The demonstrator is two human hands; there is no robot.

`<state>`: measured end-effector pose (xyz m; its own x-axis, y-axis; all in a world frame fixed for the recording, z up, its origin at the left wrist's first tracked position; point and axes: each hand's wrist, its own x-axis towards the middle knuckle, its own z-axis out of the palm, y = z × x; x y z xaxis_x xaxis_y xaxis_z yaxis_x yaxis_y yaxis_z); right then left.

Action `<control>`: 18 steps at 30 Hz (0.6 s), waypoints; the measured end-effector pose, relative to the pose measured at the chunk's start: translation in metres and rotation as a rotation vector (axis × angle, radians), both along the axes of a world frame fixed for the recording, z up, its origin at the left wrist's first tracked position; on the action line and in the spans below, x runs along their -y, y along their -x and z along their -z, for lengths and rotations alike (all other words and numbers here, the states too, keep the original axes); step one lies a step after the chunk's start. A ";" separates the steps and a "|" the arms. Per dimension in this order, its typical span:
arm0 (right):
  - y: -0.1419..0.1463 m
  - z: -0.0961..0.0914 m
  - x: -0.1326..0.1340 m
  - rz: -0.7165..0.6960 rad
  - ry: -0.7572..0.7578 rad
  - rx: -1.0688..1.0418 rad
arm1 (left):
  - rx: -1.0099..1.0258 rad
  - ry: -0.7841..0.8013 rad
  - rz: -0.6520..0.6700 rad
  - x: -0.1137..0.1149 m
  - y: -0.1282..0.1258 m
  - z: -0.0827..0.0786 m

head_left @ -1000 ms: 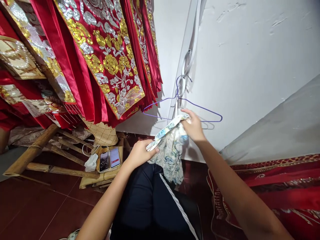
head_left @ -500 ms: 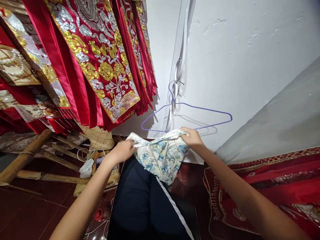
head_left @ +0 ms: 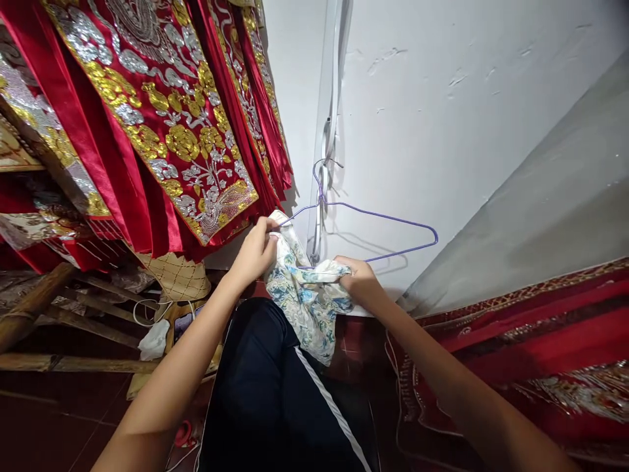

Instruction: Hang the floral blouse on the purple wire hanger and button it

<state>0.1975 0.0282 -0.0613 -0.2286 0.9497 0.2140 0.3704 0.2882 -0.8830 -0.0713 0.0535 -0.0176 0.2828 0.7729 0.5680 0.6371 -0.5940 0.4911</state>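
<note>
Left fingers (head_left: 262,227) and right fingers (head_left: 352,265), closed, hold white-blue floral cloth (head_left: 305,305). Far stands a scuffed white wall (head_left: 417,144); near left, dark-red tiled floor (head_left: 91,429).

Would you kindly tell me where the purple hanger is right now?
In the head view, the purple hanger hangs just right of centre before the white wall, its left end at the floral garment by the left hand.

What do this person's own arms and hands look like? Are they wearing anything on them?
The left hand and right hand are ungloved human hands. Both forearms are bare, with no sleeve, watch or bracelet in view. Some fingers are hidden, so a ring can't be ruled out. Dark trousers with a pale side stripe show below.
</note>
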 end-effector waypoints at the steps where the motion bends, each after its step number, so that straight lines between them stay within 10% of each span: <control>1: 0.000 -0.003 0.003 0.007 -0.013 0.009 | 0.010 -0.013 0.002 -0.006 0.000 0.000; 9: -0.072 -0.024 -0.010 0.601 -0.273 0.059 | -0.106 -0.107 0.029 -0.023 0.017 -0.017; 18: -0.139 -0.089 -0.016 -0.027 0.329 -0.010 | 0.089 0.020 -0.201 -0.033 0.037 -0.014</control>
<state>0.3367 0.0446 0.0273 -0.2539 0.9620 -0.1010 0.3570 -0.0039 -0.9341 -0.1081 0.0864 -0.0038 0.0713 0.8203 0.5675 0.6954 -0.4488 0.5613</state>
